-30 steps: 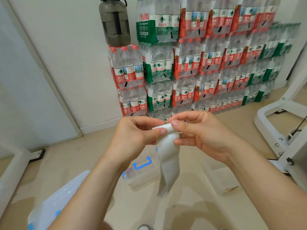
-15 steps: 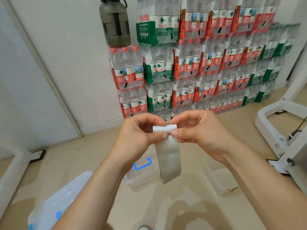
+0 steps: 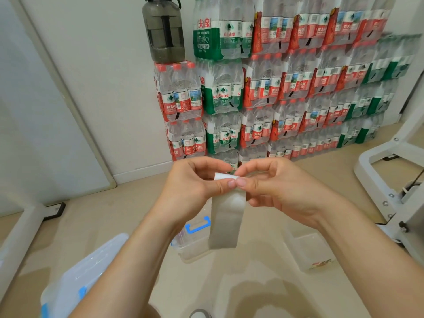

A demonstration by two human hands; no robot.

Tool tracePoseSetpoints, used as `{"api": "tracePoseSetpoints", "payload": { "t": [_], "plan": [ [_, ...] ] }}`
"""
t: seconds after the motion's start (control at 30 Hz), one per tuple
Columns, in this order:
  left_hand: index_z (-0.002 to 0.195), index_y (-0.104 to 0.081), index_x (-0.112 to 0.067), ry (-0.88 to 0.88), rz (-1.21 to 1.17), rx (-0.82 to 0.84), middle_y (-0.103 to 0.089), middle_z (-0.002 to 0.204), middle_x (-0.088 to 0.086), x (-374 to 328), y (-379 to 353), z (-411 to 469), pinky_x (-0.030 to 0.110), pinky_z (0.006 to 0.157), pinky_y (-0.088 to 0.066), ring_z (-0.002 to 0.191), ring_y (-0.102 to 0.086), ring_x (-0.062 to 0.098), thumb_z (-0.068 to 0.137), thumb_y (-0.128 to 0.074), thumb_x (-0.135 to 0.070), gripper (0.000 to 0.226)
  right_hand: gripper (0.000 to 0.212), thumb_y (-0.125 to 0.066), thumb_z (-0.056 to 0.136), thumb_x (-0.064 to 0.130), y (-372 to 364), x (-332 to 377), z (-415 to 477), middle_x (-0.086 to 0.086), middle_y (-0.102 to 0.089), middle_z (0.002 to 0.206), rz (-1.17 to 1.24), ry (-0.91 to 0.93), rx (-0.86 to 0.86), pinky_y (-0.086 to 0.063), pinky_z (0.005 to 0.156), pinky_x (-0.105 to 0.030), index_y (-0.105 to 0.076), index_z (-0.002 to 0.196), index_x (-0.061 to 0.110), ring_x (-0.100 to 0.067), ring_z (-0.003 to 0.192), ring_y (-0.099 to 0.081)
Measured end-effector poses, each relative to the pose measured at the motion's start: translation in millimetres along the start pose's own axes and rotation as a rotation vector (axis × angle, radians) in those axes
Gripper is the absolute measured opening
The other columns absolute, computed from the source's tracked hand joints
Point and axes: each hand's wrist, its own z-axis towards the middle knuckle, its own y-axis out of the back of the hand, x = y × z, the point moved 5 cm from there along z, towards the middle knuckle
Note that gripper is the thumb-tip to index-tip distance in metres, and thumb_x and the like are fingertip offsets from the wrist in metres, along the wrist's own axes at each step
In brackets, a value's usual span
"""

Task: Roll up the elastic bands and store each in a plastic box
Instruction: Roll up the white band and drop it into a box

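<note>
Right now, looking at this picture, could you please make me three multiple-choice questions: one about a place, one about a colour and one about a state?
1. Where does the dark bottle stand?
A. on the floor
B. on a pack of water bottles
C. inside a plastic box

2. What colour is the latch of the clear box?
A. red
B. yellow
C. blue

3. In what state is the elastic band?
A. partly rolled, its tail hanging
B. fully rolled
C. flat on the floor

Answers:
1 B: it sits on top of the leftmost stack of packs.
2 C: the latch shows blue beside the hanging tail.
3 A: the left hand and the right hand pinch a small roll at the top, while the rest hangs loose.
</note>
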Motion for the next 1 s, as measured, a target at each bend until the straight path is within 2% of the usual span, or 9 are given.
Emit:
{"api": "tracePoseSetpoints", "payload": {
  "t": [0.1,0.23,0.33,0.43,0.57,0.7,0.77,0.87,1.0],
  "plan": [
    [0.101,-0.064,-0.014,0.009,-0.080,0.034,-0.075,0.080,0.010,0.9,-2.7,-0.3,0.029,0.071,-0.055,0.072,-0.071,0.020,0.066,-0.080,-0.007,0.039,0.022,-0.076,0.073,0.011,2.6,-2.3,1.8,-0.008,-0.070,0.078,-0.052,-0.025,-0.030,-0.048,0.057,-0.021,-0.069,0.094,0.009,-0.012,0.061,-0.060],
    [0.108,-0.055,-0.011,0.037,-0.213,0.065,-0.076,0.087,0.009,1.9,-7.1,-0.1,0.025,0.070,-0.055,0.076,-0.071,0.018,0.064,-0.075,-0.018,0.049,0.017,-0.077,0.070,0.010,6.7,4.2,3.1,-0.007,-0.068,0.075,-0.008,0.054,-0.111,-0.045,0.056,-0.019,-0.072,0.085,0.014,-0.012,0.062,-0.057],
    [0.113,-0.053,-0.009,0.091,-0.173,0.164,-0.076,0.091,0.008,5.8,-16.6,-2.7,0.023,0.071,-0.055,0.082,-0.072,0.018,0.075,-0.073,-0.008,0.044,0.017,-0.075,0.070,0.005,10.7,7.9,2.6,0.001,-0.065,0.065,0.064,0.105,-0.169,-0.043,0.055,-0.020,-0.072,0.085,0.012,-0.009,0.058,-0.055],
    [0.115,-0.055,-0.009,0.100,-0.151,0.162,-0.076,0.092,0.011,8.2,-20.2,-3.1,0.024,0.066,-0.056,0.078,-0.072,0.018,0.082,-0.066,0.002,0.037,0.021,-0.074,0.071,-0.003,14.6,9.0,2.3,-0.004,-0.063,0.073,0.072,0.141,-0.238,-0.044,0.065,-0.028,-0.071,0.083,0.014,-0.014,0.066,-0.057],
    [0.112,-0.060,-0.018,0.088,-0.186,0.100,-0.076,0.087,0.011,5.7,-17.8,-0.8,0.025,0.061,-0.055,0.074,-0.072,0.019,0.080,-0.069,0.002,0.039,0.025,-0.073,0.072,-0.010,14.1,11.5,0.1,-0.010,-0.061,0.082,0.010,0.177,-0.302,-0.057,0.078,-0.040,-0.069,0.081,0.013,-0.018,0.072,-0.064],
    [0.109,-0.063,-0.017,0.103,-0.211,0.107,-0.076,0.086,0.012,6.5,-16.4,0.1,0.025,0.059,-0.054,0.072,-0.072,0.020,0.077,-0.071,0.001,0.037,0.028,-0.072,0.071,-0.015,11.0,15.7,-2.7,-0.009,-0.064,0.079,-0.055,0.225,-0.278,-0.058,0.062,-0.031,-0.067,0.079,0.012,-0.016,0.068,-0.066],
    [0.109,-0.063,-0.013,0.122,-0.231,0.118,-0.075,0.087,0.014,7.7,-16.0,0.0,0.027,0.060,-0.055,0.073,-0.072,0.022,0.074,-0.073,-0.003,0.037,0.028,-0.074,0.069,-0.014,11.2,17.0,-3.1,-0.008,-0.066,0.075,-0.114,0.247,-0.286,-0.055,0.061,-0.027,-0.068,0.076,0.012,-0.016,0.068,-0.065],
    [0.105,-0.065,-0.011,0.138,-0.226,0.116,-0.074,0.089,0.017,9.7,-15.1,0.1,0.032,0.067,-0.054,0.075,-0.070,0.024,0.069,-0.073,-0.023,0.039,0.029,-0.076,0.066,-0.013,10.0,17.7,-1.9,-0.016,-0.069,0.077,-0.193,0.259,-0.291,-0.055,0.069,-0.034,-0.070,0.073,0.015,-0.019,0.070,-0.064],
    [0.100,-0.070,-0.010,0.158,-0.167,0.124,-0.073,0.084,0.009,12.5,-13.6,1.5,0.028,0.062,-0.053,0.068,-0.066,0.017,0.070,-0.067,-0.041,0.043,0.031,-0.077,0.064,-0.013,6.8,18.8,-1.8,-0.017,-0.072,0.082,-0.214,0.241,-0.266,-0.056,0.075,-0.036,-0.072,0.072,0.017,-0.021,0.073,-0.065]
  ]
}}
